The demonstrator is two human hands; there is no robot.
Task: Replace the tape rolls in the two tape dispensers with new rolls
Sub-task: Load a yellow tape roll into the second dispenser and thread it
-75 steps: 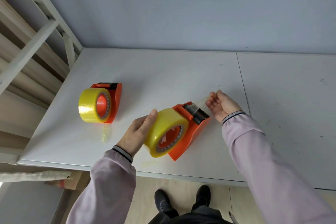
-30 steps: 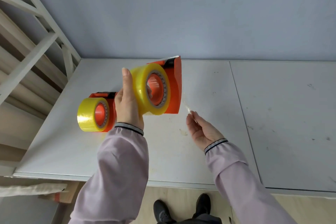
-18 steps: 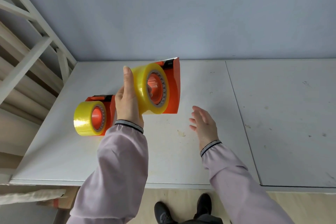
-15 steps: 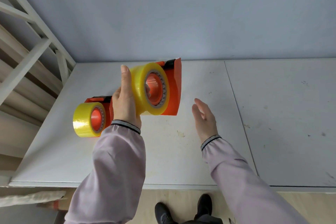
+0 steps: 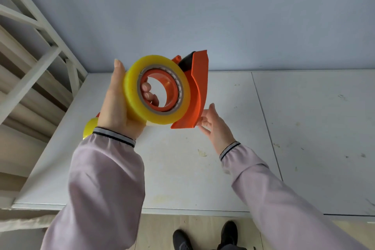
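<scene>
An orange tape dispenser (image 5: 197, 91) is held up in the air above the white surface (image 5: 178, 168), its open core turned toward the camera. A yellow tape roll (image 5: 132, 95) is mounted on it. The left hand (image 5: 115, 107) is clamped around the roll's outer edge, with the thumb laid along the rim and fingertips (image 5: 146, 88) visible through the orange hub. The right hand (image 5: 215, 128) is placed at the dispenser's lower right corner, with fingers loosely spread and touching the orange body; it is not closed around it. A second yellow roll (image 5: 89, 128) is seen on the surface behind the left wrist, mostly hidden, so its dispenser can barely be made out. Both arms are covered by pale lilac sleeves (image 5: 105, 178).
</scene>
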